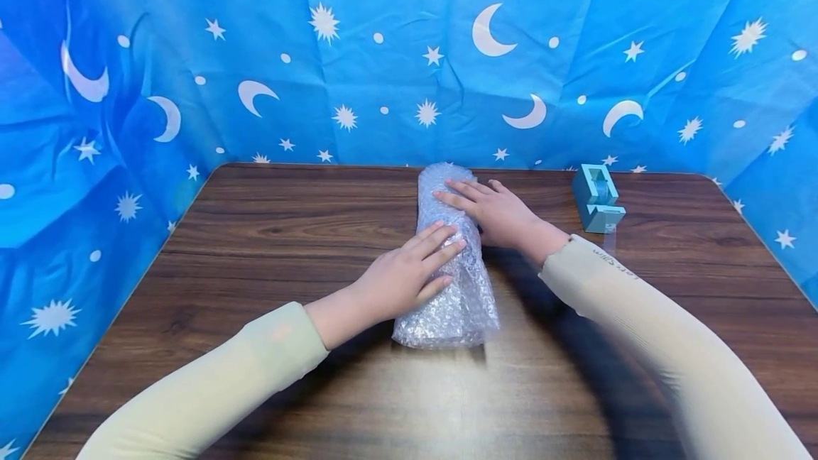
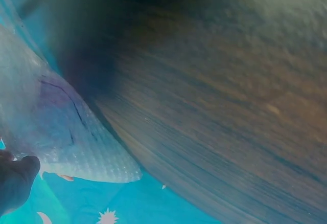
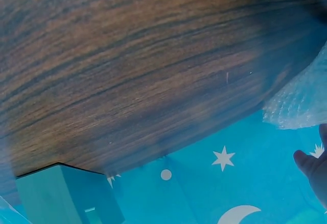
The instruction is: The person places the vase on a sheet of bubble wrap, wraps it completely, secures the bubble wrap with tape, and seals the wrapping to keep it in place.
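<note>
A long bundle of clear bubble wrap (image 1: 447, 314) lies lengthwise on the brown table, its far end near the back edge. The left hand (image 1: 399, 279) rests on its middle from the left, fingers spread and nearly straight. Farther back, the right hand (image 1: 505, 215) lies across its upper right side with extended fingers. In the left wrist view, the bubble wrap (image 2: 71, 137) shows a purplish patch and a thin dark line; what is inside cannot be made out. The right wrist view catches only a corner of the wrap (image 3: 301, 104) and part of the right hand (image 3: 316, 175).
A teal tape dispenser (image 1: 597, 197) stands at the back right, a strip of clear tape (image 1: 610, 238) hanging from its front. Its teal body (image 3: 46, 196) also appears in the right wrist view. A blue curtain (image 1: 383, 55) with white moons and stars hangs behind the wooden table (image 1: 255, 233).
</note>
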Available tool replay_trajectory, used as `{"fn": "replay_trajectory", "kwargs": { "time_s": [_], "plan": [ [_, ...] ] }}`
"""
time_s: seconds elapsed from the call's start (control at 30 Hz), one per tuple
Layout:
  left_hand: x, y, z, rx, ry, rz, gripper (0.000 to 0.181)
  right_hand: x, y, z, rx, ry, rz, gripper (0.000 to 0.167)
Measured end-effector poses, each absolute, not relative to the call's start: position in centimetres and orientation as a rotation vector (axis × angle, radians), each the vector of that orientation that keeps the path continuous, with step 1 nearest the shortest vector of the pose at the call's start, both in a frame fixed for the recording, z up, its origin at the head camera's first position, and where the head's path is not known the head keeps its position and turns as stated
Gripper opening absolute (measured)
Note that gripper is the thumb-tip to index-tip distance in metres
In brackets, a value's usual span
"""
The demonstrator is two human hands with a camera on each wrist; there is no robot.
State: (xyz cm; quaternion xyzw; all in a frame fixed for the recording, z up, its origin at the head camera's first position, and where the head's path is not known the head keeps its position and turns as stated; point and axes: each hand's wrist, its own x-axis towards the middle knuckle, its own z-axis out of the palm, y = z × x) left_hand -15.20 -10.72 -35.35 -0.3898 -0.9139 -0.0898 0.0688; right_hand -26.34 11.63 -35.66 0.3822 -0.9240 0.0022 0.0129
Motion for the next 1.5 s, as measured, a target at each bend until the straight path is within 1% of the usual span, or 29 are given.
{"fn": "replay_trajectory", "kwargs": {
  "time_s": [0.2,0.4,0.63,0.73,0.83,0.93,1.17,1.5],
  "plan": [
    [-15.2,-11.0,-35.5,-1.162,-2.773,-0.303,0.055,-26.1,11.3,-35.6,1.175,-2.861,0.004,0.086],
    [-15.2,-11.0,-35.6,-1.165,-2.742,-0.314,0.054,-25.5,11.5,-35.2,1.095,-2.771,-0.003,0.072],
    [-15.3,-10.9,-35.7,-1.176,-2.708,-0.355,0.054,-24.7,13.9,-34.4,1.030,-2.608,0.274,0.060],
    [-15.2,-10.9,-35.7,-1.175,-2.704,-0.372,0.054,-24.1,15.2,-34.0,0.956,-2.591,0.380,0.051],
    [-15.2,-10.9,-35.7,-1.172,-2.702,-0.374,0.055,-23.1,16.7,-33.6,0.823,-2.623,0.488,0.041],
    [-15.2,-10.8,-35.7,-1.166,-2.708,-0.366,0.055,-22.0,18.2,-33.3,0.701,-2.654,0.635,0.035],
    [-15.3,-10.8,-35.7,-1.150,-2.719,-0.348,0.055,-20.3,21.0,-33.1,0.547,-2.618,0.842,0.031],
    [-15.2,-10.8,-35.8,-1.150,-2.710,-0.343,0.054,-19.2,24.2,-33.7,0.368,-2.647,0.947,0.039]
  ]
}}
